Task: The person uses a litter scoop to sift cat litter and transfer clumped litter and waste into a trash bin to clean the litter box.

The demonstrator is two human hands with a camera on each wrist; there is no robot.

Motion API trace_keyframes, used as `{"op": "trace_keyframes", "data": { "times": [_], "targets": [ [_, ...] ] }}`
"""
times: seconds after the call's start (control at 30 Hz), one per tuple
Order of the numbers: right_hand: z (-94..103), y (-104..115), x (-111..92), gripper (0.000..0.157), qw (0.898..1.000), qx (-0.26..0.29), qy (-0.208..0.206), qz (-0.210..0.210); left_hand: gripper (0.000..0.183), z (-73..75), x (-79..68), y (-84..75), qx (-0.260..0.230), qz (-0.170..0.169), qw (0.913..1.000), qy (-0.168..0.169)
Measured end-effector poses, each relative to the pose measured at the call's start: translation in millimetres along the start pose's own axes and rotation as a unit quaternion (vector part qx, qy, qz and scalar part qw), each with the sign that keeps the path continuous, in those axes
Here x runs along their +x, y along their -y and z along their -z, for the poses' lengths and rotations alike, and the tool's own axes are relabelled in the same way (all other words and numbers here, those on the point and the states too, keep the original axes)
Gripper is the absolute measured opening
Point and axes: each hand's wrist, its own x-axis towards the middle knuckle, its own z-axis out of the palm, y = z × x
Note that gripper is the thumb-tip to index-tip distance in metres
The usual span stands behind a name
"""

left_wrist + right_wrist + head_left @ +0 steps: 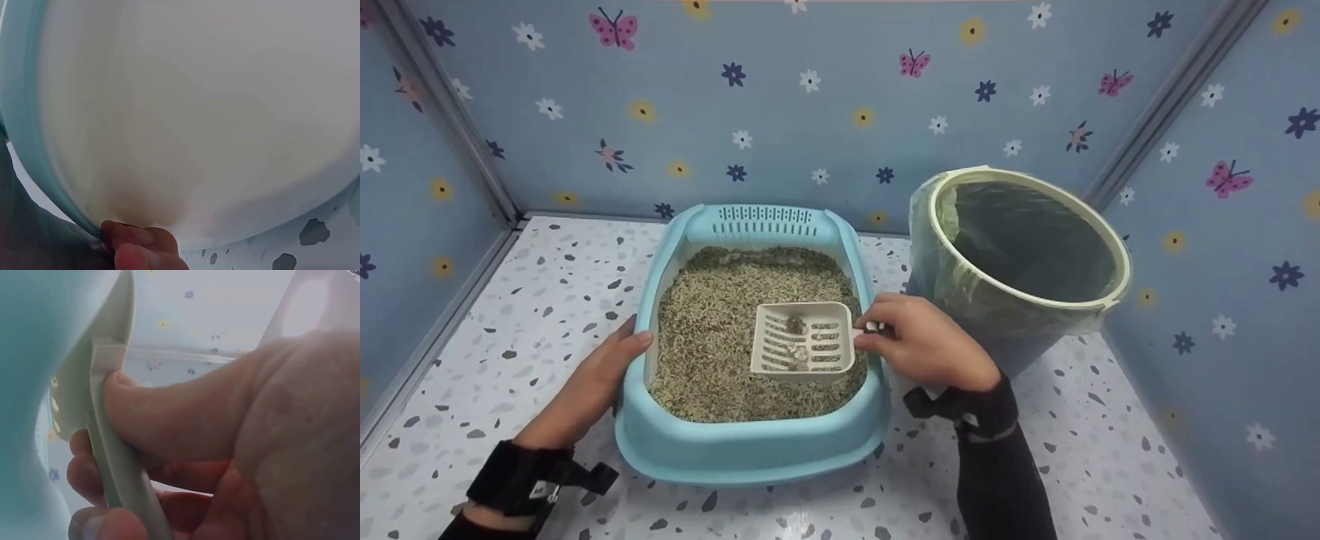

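Observation:
A light blue litter box (750,454) full of grainy tan litter (712,330) sits on the floor. My left hand (604,367) grips its left side, thumb over the rim and the other fingers on the outer side. In the left wrist view, curled fingertips (143,247) show against the pale wall. With my right hand (922,337) I hold a cream slotted litter scoop (840,360) by its handle, thumb along it in the right wrist view. The scoop is over the right part of the litter. A small dark clump (795,324) and some paler bits lie in it.
Right of the litter box stands a bin with a cream rim (1027,296), lined with a thin translucent bag (934,247). Blue patterned panels (810,120) close off the back and both sides. The floor (547,300) is white with grey specks.

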Motion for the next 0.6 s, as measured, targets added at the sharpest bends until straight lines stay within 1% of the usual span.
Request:
{"op": "trace_keyframes", "data": {
  "times": [0.1, 0.2, 0.37, 0.5, 0.6],
  "targets": [
    [-2.5, 1.5, 2.1, 0.014, 1.0, 0.001, 0.009, 0.005, 0.081, -1.0, 0.2, 0.9, -0.003, -0.002, 1.0, 0.001],
    [-3.7, 0.8, 3.4, 0.014, 1.0, -0.005, 0.006, 0.005, 0.081, -0.7, -0.1, 0.7, 0.0, -0.002, 1.0, -0.003],
    [0.7, -1.7, 0.5, 0.011, 1.0, -0.005, -0.003, 0.012, 0.081, -0.8, -0.7, 0.0, -0.003, -0.004, 1.0, -0.001],
    [4.3, -1.0, -3.6, 0.006, 1.0, -0.002, -0.012, 0.008, 0.083, 0.0, -0.8, -0.5, 0.002, -0.006, 1.0, 0.004],
    [-0.9, 4.5, 1.4, 0.011, 1.0, -0.004, 0.001, 0.018, 0.084, 1.2, -1.8, 0.4, 0.008, -0.006, 0.9999, 0.002]
  ]
}}
